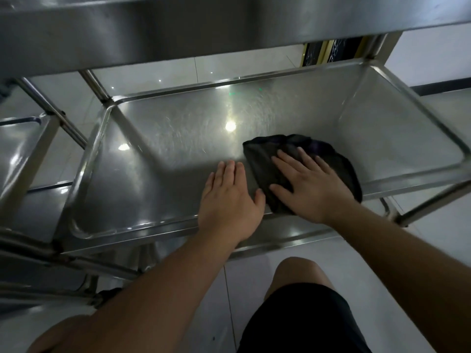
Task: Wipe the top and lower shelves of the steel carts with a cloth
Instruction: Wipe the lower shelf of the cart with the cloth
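Lower shelf (163, 159): steel, rimmed; streaked
Cloth (328, 159): dark; laid near-right on shelf
Right hand (308, 184): flat, fingers spread, pressed on cloth
Left hand (229, 197): flat on bare steel, beside cloth

Head view, down onto lower shelf (178, 159)

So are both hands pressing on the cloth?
No. Only the right hand lies flat on the dark cloth; the left hand rests on the bare lower shelf.

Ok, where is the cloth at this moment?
In the head view, the dark cloth lies on the lower shelf right of centre, near its front rim, flat under the right hand; the left hand rests on bare steel just beside it.
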Tool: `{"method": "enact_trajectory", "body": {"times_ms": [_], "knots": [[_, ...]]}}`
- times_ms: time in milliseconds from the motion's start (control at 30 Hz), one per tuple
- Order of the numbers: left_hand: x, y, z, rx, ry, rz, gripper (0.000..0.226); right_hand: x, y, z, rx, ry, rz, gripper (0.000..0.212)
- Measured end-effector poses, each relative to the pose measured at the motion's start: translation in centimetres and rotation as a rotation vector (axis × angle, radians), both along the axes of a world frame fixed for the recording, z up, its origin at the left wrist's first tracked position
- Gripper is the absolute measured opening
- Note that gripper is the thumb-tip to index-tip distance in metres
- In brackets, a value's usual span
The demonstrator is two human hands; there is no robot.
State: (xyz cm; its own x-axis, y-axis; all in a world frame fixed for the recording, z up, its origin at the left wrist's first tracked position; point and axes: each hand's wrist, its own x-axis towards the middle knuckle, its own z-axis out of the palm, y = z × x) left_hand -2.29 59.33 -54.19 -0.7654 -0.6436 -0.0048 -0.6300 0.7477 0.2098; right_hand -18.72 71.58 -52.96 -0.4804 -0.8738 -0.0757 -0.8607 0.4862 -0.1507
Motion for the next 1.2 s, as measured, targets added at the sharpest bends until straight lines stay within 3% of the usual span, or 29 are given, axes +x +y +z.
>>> {"method": "enact_trajectory", "body": {"times_ms": [200,400,633,933,1000,1200], "knots": [[-0.3,-2.2,1.6,0.21,-0.047,-0.065,0.085,0.3,0.1,0.5,0.011,-0.027,-0.013,0.078],[5.8,-6.7,2.0,0.005,-0.069,-0.068,0.08,1.0,0.1,1.1,-0.003,-0.029,-0.064,0.075],[10.1,-8.3,0.8,0.017,-0.015,-0.034,0.073,1.9,-0.7,1.2,-0.014,-0.033,-0.16,0.066],[10.6,-8.2,0.5,-0.003,0.08,-0.056,0.073,-0.2,-11.3,0.9,-0.041,-0.121,-0.675,0.074],[10.6,-8.2,0.4,-0.008,0.089,-0.072,0.074,0.1,-15.1,1.1,-0.05,-0.109,-0.612,0.076],[10.6,-8.4,0.4,0.0,0.057,-0.08,0.074,4.7,-19.2,1.4,0.014,-0.084,-0.105,0.075]]}}
